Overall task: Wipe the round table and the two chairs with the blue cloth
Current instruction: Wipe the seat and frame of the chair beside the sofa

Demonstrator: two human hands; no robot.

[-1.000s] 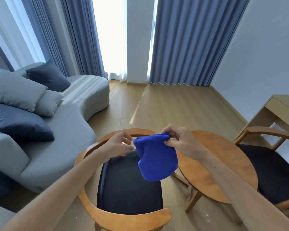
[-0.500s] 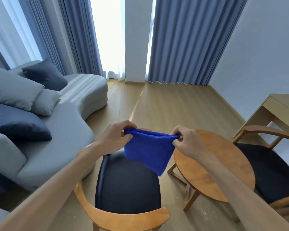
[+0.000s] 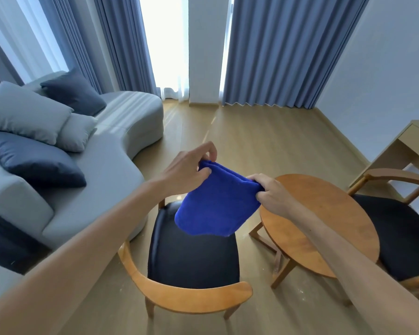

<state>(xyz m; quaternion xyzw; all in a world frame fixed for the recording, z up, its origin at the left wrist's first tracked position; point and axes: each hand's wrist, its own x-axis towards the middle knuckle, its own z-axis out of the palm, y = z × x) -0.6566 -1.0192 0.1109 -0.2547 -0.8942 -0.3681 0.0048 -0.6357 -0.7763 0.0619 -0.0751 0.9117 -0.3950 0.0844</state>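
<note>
Along the left wall, a long grey sofa [image 3: 121, 131] with curved end, carrying pale grey cushions [image 3: 27, 112] and dark blue cushions [image 3: 36, 160]. At the back, blue-grey curtains [image 3: 286, 49] hanging on both sides of a bright window gap, above a light wooden floor [image 3: 264, 136]. At the far right edge, part of a pale wooden desk [image 3: 406, 146]. Lower centre, a wooden chair [image 3: 191, 296] with dark seat and curved back rail nearest the camera. Just right of it, the round wooden tabletop [image 3: 324, 228], bare where visible. Beyond that, at the right edge, a second chair [image 3: 402, 235] with dark seat, only partly in view. Held in the air above the near chair's seat and just left of the tabletop, touching neither: the blue cloth [image 3: 215, 204], folded, top edge stretched between both hands, lower part hanging in a rounded fold. Left hand [image 3: 189, 170] pinching the cloth's upper left corner, fingers curled round the edge. Right hand [image 3: 271, 192] gripping the upper right corner, fingers closed on the fabric, positioned over the near rim of the tabletop
</note>
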